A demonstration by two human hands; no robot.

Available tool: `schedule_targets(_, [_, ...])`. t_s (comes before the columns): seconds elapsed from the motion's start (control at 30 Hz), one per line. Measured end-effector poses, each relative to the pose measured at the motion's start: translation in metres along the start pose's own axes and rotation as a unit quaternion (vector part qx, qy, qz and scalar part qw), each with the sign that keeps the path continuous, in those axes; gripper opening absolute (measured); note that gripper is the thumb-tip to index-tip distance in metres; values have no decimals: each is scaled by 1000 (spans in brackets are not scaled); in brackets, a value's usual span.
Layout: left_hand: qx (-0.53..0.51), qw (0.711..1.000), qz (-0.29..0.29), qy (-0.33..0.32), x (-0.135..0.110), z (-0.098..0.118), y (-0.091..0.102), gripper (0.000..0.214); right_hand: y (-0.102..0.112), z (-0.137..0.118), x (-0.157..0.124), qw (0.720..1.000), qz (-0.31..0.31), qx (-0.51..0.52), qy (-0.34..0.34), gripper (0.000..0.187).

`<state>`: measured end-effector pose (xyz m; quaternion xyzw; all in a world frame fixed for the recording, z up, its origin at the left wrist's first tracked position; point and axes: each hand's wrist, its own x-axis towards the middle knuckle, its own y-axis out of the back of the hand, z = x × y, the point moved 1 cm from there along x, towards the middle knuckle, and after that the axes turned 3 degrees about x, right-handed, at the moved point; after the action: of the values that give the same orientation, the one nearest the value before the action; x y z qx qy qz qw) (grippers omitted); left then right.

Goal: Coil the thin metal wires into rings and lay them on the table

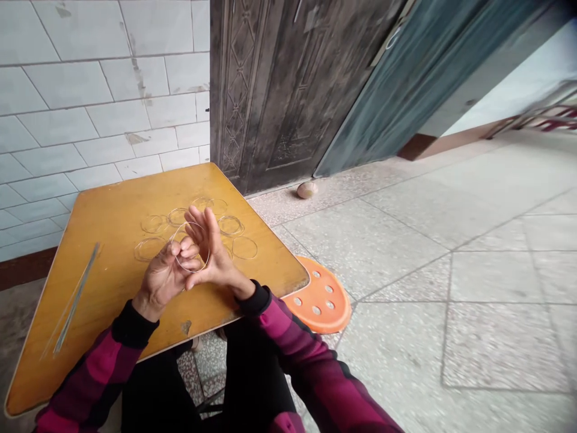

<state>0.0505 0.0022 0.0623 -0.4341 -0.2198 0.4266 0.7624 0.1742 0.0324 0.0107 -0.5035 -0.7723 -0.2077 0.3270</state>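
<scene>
Quickly, from the head view: the main risk is the thin wire loop (pixel 193 248) slipping. It looks springy and seems held by little more than fingertip pressure, so if the grip eases, it could spring loose, flick across the table or jab a palm. Whether it has sharp ends can't be made out. Another risk is a wrist or sleeve dragging over the loose wire rings (pixel 230 225) just beyond the hands on the yellow wood-veneer tabletop (pixel 103 240). Several sit close together, so they could snag. The bundle of straight wires (pixel 76 299) lies well apart near the tabletop's left edge and could slide off if bumped.

The left hand (pixel 162 279) is mostly closed, its fingers (pixel 183 252) curled and pinching the loop. The right hand (pixel 211 249) is open, fingers spread upward, with the loop against it, though no clamp shows. The hands are close together, with the loop between them above the tabletop. Magenta-and-black checked sleeves (pixel 97 367) lead up to both wrists. An orange perforated stool top (pixel 318 294) sits on the terrazzo floor (pixel 451 300) just past the table's edge.
</scene>
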Motion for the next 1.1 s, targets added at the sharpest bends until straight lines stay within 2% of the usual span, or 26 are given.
schedule_targets(0.23, [36,999,20,-32,6,-6,8,31,-1,-5,1,997,28,64,13,141])
schedule_targets(0.37, [59,997,32,-25,4,-5,7,33,3,-2,1,999,33,24,-24,148])
schedule_targets(0.5, [91,995,25,-26,1,-4,5,31,8,-1,1,999,47,-23,4,138])
schedule_targets(0.6, [100,994,20,-34,1,-3,3,29,9,-2,2,997,69,-47,-2,139])
schedule_targets(0.77, [83,995,40,-41,1,-2,1,26,9,-4,2,994,92,-53,-17,135])
schedule_targets(0.93, [101,993,43,-42,1,0,3,23,9,-5,2,995,85,-42,5,127])
schedule_targets(1.1, [127,991,37,-36,1,1,7,21,11,-4,4,996,81,-42,-23,133])
